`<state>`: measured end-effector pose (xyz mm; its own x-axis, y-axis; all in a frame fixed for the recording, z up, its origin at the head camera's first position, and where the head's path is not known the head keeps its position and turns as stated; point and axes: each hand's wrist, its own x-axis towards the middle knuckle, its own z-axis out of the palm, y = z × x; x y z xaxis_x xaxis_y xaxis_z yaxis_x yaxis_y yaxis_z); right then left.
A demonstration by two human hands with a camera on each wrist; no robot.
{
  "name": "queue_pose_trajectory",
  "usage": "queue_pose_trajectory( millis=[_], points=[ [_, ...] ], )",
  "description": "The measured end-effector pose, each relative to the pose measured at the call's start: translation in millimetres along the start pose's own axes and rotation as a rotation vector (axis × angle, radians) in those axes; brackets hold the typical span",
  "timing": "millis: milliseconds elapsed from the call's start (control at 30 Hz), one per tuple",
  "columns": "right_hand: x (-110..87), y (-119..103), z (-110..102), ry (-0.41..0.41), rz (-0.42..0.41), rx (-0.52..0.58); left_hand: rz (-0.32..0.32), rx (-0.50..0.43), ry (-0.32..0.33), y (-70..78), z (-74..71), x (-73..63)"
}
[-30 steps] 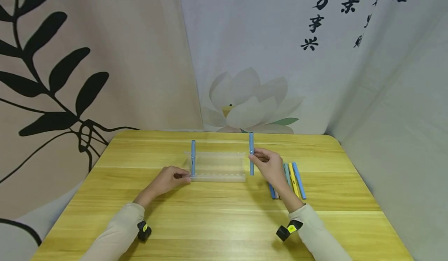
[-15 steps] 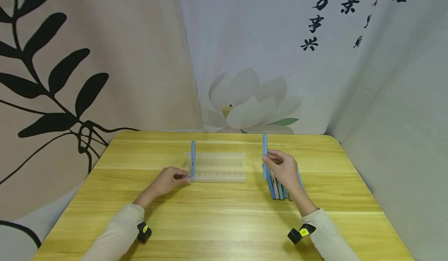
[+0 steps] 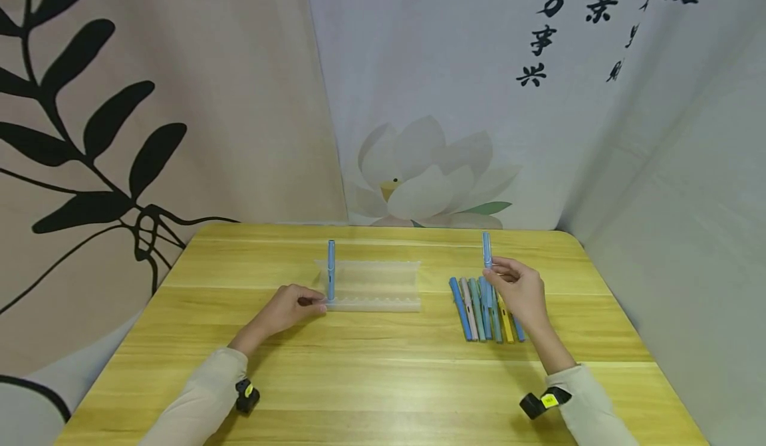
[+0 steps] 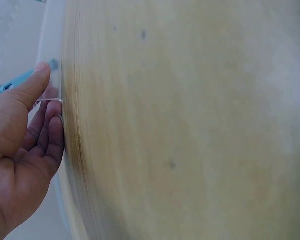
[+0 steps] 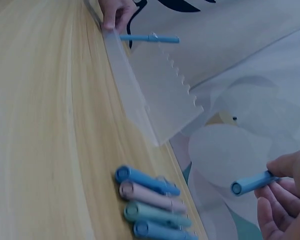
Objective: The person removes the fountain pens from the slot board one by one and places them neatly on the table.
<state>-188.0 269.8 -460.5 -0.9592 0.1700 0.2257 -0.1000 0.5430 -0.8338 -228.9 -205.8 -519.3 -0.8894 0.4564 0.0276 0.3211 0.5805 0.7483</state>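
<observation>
A clear plastic pen rack [image 3: 377,285] with a notched edge lies on the wooden table, left of the head view's middle. My left hand [image 3: 293,306] pinches its near left corner between thumb and fingers. A light blue pen [image 3: 331,268] stands in the rack's leftmost slot, beside that hand. My right hand [image 3: 522,294] pinches another light blue pen [image 3: 487,249] between thumb and fingertips, upright and overlapping the row of pens [image 3: 468,310] in the head view. In the right wrist view, the held pen's round end [image 5: 236,188] points away from the fingers.
The row on the table [image 3: 383,379] has several capped pens side by side, blue, pinkish grey, green and yellow [image 3: 505,320], right of the rack. Behind the table's far edge hangs a printed curtain [image 3: 431,100]. Both wrists wear small black cameras [image 3: 247,396].
My right hand has moved right with its pen, from beside the rack to over the row of pens, uncovering most of the row. My left hand and the rack have stayed put.
</observation>
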Motion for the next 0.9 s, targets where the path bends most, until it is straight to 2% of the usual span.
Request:
queue_pose_trajectory(
  millis=[467, 900],
  points=[
    [-7.7, 27.6, -31.3, 0.041, 0.096, -0.067, -0.001, 0.002, -0.006, -1.3, -0.4, 0.3],
    [-16.1, 53.3, -41.5, 0.028, 0.182, -0.154, -0.003, 0.018, 0.000, 1.3, -0.3, -0.4]
  ],
)
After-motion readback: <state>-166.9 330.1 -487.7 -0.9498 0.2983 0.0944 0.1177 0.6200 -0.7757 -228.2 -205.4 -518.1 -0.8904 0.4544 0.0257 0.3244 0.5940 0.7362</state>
